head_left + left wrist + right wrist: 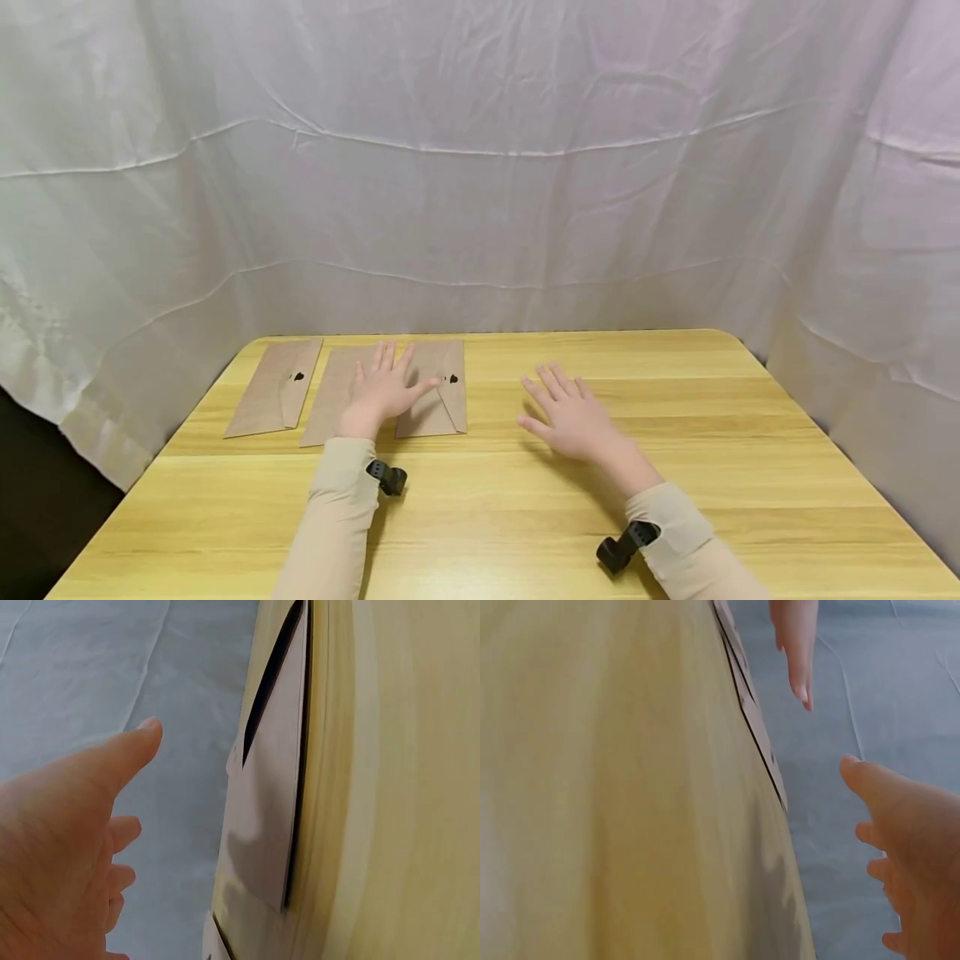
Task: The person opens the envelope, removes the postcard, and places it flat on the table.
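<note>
Three brown paper envelopes lie in a row on the table's left side: a left one (270, 392), a middle one (327, 408) and a right one (450, 400). The outer two show a flap and a small black mark; my left hand partly covers the middle one. That left hand (382, 393) hovers with fingers spread over the middle and right envelopes, holding nothing. In the left wrist view, a gap separates the hand (60, 832) from the envelope (266, 802) below. My right hand (576, 423) hangs palm down above bare wood, right of the envelopes, fingers spread.
The wooden table (487, 517) has rounded far corners. A pale, creased curtain (480, 208) surrounds its back and sides. Black cameras sit on the left wrist (387, 478) and right wrist (626, 546). A dark gap (45, 475) shows at the left below the curtain.
</note>
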A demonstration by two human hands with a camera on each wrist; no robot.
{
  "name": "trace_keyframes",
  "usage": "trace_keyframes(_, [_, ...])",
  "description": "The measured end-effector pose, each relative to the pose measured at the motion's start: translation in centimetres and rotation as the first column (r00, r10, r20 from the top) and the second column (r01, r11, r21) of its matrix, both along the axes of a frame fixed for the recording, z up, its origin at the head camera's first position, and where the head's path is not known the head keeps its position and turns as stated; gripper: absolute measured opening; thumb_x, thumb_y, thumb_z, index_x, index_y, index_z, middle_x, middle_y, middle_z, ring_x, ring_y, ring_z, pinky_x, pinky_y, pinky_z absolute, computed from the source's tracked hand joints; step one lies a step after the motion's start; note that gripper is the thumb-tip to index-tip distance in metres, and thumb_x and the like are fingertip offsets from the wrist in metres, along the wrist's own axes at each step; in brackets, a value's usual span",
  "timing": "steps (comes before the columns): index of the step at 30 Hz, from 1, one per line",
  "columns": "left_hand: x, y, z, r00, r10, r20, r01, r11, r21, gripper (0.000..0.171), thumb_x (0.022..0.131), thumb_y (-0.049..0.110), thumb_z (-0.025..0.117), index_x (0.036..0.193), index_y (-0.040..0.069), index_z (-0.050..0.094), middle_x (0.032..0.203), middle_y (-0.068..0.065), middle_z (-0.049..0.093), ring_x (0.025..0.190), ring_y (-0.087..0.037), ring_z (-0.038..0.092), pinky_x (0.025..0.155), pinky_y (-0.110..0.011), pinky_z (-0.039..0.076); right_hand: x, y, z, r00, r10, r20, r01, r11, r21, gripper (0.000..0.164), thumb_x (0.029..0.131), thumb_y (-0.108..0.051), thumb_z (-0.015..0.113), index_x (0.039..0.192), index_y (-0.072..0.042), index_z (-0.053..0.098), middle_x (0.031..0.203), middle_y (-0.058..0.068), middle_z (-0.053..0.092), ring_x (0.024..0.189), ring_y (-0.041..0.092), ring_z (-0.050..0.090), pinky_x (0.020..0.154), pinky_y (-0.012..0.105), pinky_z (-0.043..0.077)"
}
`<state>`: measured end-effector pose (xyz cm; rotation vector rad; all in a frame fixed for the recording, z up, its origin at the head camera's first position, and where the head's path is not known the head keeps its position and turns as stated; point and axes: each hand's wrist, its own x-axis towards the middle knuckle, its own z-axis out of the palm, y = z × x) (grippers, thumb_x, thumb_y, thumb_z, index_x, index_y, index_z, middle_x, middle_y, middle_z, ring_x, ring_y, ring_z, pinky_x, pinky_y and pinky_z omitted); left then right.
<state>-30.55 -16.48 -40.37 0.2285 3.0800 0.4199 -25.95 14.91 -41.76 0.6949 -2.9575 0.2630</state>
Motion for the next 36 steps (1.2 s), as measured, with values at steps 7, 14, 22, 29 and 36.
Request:
trace_keyframes(7, [-0.3,-0.8,-0.6,1.000,-0.014,0.024,0.014,1.000,0.024,0.081,0.097,0.060,0.040,0.158,0.018,0.007,0.162,-0.020,-0.005,0.151,-0.040,-0.007,0.116,-0.067,-0.002,0.5,-1.6,0.0,0.995,0.081,0.052,-0.082,0.997,0.011,0.068,0.100,-0.057,0.037,0.156,-0.021,0.023,0.164,0.008,0.011,0.153,0.030,0.006,0.120,0.060,0.011])
trace_keyframes(14, [-0.2,-1.1,-0.6,0.995,-0.030,0.094,0.030,1.000,0.006,0.074,0.101,0.050,0.041,0.157,0.010,0.015,0.162,-0.022,-0.001,0.151,-0.039,-0.003,0.117,-0.067,0.001,1.0,-2.6,-0.3,0.985,0.158,0.075,-0.159,0.987,0.013,0.069,0.100,-0.058,0.035,0.156,-0.020,0.023,0.163,0.009,0.018,0.152,0.031,0.011,0.120,0.061,0.014])
trace_keyframes(22, [-0.3,-1.0,-1.0,0.986,-0.036,0.163,0.047,0.996,-0.069,0.070,0.101,0.046,0.044,0.156,0.010,0.020,0.163,-0.021,0.009,0.152,-0.038,0.005,0.118,-0.065,0.007,1.1,-3.7,-0.4,0.963,0.234,0.137,-0.236,0.972,0.000,0.068,0.100,-0.058,0.034,0.155,-0.018,0.027,0.163,0.009,0.019,0.152,0.033,0.011,0.119,0.061,0.013])
trace_keyframes(29, [-0.3,-0.6,-1.3,0.979,-0.059,0.194,0.077,0.993,-0.090,0.066,0.101,0.044,0.045,0.155,0.010,0.026,0.162,-0.020,0.014,0.151,-0.039,0.007,0.119,-0.064,0.008,0.9,-4.9,-0.7,0.948,0.260,0.183,-0.266,0.964,0.010,0.069,0.099,-0.061,0.033,0.155,-0.021,0.029,0.162,0.006,0.024,0.153,0.030,0.011,0.120,0.061,0.014])
trace_keyframes(36, [-0.1,0.0,-1.2,0.977,-0.062,0.203,0.083,0.992,-0.099,0.065,0.101,0.044,0.045,0.154,0.011,0.028,0.162,-0.019,0.017,0.151,-0.038,0.009,0.120,-0.061,0.012,1.1,-5.4,-0.7,0.934,0.266,0.240,-0.276,0.961,0.008,0.071,0.097,-0.065,0.031,0.154,-0.023,0.029,0.162,0.001,0.026,0.153,0.027,0.011,0.120,0.059,0.013])
